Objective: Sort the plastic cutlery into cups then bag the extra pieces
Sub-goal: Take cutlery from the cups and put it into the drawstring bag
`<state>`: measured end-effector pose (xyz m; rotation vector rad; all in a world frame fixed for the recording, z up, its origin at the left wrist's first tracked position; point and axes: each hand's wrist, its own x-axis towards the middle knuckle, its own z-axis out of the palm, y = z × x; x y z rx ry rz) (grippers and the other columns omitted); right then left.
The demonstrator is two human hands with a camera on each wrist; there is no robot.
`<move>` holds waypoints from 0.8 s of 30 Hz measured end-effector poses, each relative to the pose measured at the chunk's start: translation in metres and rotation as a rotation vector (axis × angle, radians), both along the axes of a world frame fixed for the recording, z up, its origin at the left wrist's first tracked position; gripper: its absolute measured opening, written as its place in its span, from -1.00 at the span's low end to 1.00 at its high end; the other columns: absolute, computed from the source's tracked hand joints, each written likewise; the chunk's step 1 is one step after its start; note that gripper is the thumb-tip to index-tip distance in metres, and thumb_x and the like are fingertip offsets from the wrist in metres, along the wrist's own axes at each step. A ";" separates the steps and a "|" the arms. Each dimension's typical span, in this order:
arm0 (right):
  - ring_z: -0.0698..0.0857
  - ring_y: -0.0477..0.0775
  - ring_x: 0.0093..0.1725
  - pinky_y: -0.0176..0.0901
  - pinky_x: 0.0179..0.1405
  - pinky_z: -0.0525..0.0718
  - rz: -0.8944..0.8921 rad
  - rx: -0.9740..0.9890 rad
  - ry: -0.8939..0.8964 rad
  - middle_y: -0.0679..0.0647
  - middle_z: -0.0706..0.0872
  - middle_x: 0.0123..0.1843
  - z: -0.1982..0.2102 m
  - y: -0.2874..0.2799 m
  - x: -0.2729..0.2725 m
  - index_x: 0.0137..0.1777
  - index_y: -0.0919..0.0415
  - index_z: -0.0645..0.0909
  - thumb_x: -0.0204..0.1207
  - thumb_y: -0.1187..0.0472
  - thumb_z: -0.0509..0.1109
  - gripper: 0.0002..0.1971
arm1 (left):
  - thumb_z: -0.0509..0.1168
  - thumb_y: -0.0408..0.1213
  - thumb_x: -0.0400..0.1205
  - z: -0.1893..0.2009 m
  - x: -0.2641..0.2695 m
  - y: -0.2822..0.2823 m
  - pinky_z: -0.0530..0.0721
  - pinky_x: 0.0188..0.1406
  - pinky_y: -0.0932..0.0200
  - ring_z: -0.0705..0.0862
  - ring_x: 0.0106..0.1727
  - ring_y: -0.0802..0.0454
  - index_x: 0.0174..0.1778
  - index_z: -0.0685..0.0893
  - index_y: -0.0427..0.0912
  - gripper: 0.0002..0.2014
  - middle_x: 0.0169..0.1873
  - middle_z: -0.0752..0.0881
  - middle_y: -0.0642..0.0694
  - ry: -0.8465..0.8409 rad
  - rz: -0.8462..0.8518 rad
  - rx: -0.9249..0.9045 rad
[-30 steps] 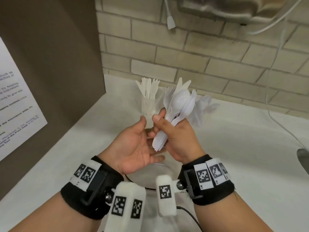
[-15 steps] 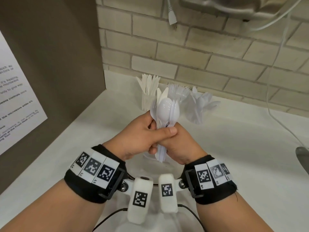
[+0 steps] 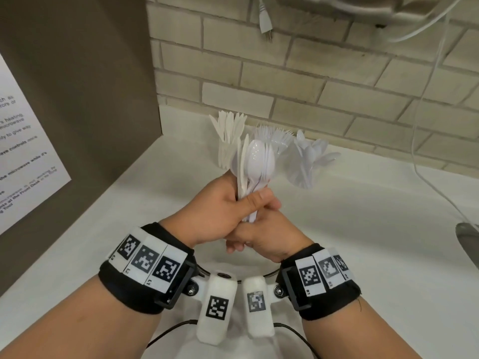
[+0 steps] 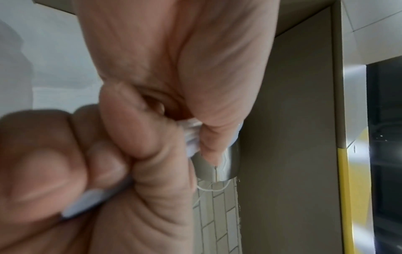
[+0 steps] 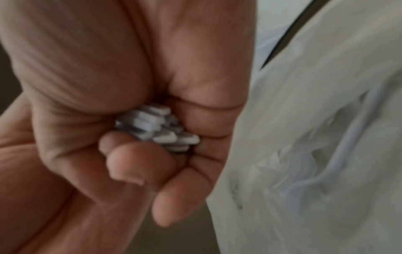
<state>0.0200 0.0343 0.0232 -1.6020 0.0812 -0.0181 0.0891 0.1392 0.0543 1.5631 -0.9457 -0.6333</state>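
Observation:
A bundle of white plastic spoons and knives (image 3: 255,161) stands upright above the counter, bowls up. My left hand (image 3: 228,211) grips the handles from the left, thumb across the front. My right hand (image 3: 261,237) grips the lower handle ends (image 5: 156,128) just beneath it. The handles (image 4: 191,135) show between my curled left fingers. Behind the bundle stand three clear cups: one with knives (image 3: 229,130), one with forks (image 3: 274,137), one with spoons (image 3: 311,156). A thin white plastic bag (image 5: 315,137) lies below my wrists.
A brown cabinet side (image 3: 77,86) with a printed notice (image 3: 23,156) walls in the left. A brick wall (image 3: 311,81) runs along the back, with a white plug (image 3: 265,22) and cord (image 3: 427,151) hanging. A metal object (image 3: 469,244) sits at the right edge of the white counter (image 3: 375,229).
My left hand, open beside the bundle a second ago, has closed round the handles. The bundle has swung from a rightward tilt to upright and moved slightly left.

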 end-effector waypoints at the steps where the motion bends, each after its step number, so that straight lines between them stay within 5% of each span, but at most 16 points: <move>1: 0.65 0.02 -0.48 0.08 -0.20 0.73 -0.004 0.000 0.008 0.02 0.67 -0.49 0.000 0.000 0.000 -0.01 0.19 0.62 0.26 0.53 0.38 -0.66 | 0.26 0.10 0.54 -0.001 0.000 0.000 0.73 -0.20 -0.43 0.78 -0.14 -0.41 0.08 0.68 -0.13 -0.60 -0.14 0.82 -0.14 -0.007 -0.004 -0.002; 3: 0.79 0.14 -0.17 0.12 0.06 0.75 -0.020 -0.114 0.038 0.15 0.80 -0.20 0.002 -0.002 0.000 0.04 0.26 0.65 0.28 0.50 0.52 -0.67 | 0.24 0.01 0.61 -0.004 0.003 0.000 0.75 0.01 -0.26 0.81 -0.07 -0.14 -0.06 0.65 -0.11 -0.75 -0.24 0.80 -0.11 -0.059 0.096 -0.076; 5: 0.78 0.05 -0.03 -0.05 0.14 0.73 -0.064 -0.237 0.083 0.08 0.78 -0.03 0.007 -0.012 -0.001 0.10 0.20 0.66 0.31 0.32 0.62 -0.64 | 0.22 -0.10 0.68 -0.008 0.010 0.000 0.78 -0.02 -0.04 0.81 -0.12 0.02 0.04 0.59 -0.11 -0.83 -0.28 0.76 -0.08 -0.095 0.289 -0.153; 8: 0.65 -0.01 -0.31 -0.03 -0.17 0.70 -0.425 -0.356 0.017 -0.01 0.68 -0.23 0.024 -0.026 0.000 -0.06 0.06 0.67 0.25 0.03 0.66 -0.68 | 0.19 -0.11 0.70 -0.014 0.019 0.001 0.65 -0.44 0.17 0.71 -0.39 0.01 0.15 0.43 -0.23 -0.74 -0.36 0.65 -0.08 -0.305 0.547 -0.011; 10: 0.56 0.08 -0.42 -0.04 -0.36 0.64 -0.602 -0.289 -0.130 0.05 0.58 -0.36 0.040 -0.027 0.002 -0.18 0.09 0.61 0.30 0.07 0.63 -0.75 | 0.15 -0.11 0.71 -0.020 0.019 0.002 0.51 -0.53 0.17 0.61 -0.40 0.00 0.14 0.36 -0.25 -0.73 -0.37 0.58 -0.07 -0.407 0.610 0.120; 13: 0.61 0.12 -0.42 0.03 -0.30 0.72 -0.611 -0.351 -0.267 0.08 0.60 -0.40 0.058 -0.016 0.007 -0.17 0.03 0.56 0.29 0.08 0.64 -0.72 | 0.15 -0.15 0.70 -0.025 0.013 -0.003 0.41 -0.45 0.09 0.55 -0.37 -0.12 0.20 0.34 -0.30 -0.70 -0.31 0.56 -0.14 -0.483 0.637 0.174; 18: 0.77 0.10 -0.37 0.14 -0.22 0.80 -0.601 -0.395 -0.201 0.04 0.69 -0.42 0.061 -0.006 0.022 -0.15 0.02 0.56 0.34 0.07 0.61 -0.74 | 0.17 -0.15 0.69 -0.025 0.005 -0.008 0.43 -0.42 0.09 0.54 -0.35 -0.14 0.24 0.34 -0.30 -0.67 -0.27 0.57 -0.15 -0.521 0.611 0.238; 24: 0.73 -0.08 -0.47 -0.14 -0.42 0.75 -0.586 -0.300 -0.188 0.01 0.68 -0.47 0.065 -0.009 0.023 -0.19 0.22 0.60 0.53 0.29 0.42 -0.92 | 0.18 -0.13 0.69 -0.033 0.003 -0.005 0.40 -0.46 0.12 0.50 -0.40 -0.12 0.23 0.35 -0.32 -0.65 -0.32 0.53 -0.11 -0.540 0.606 0.292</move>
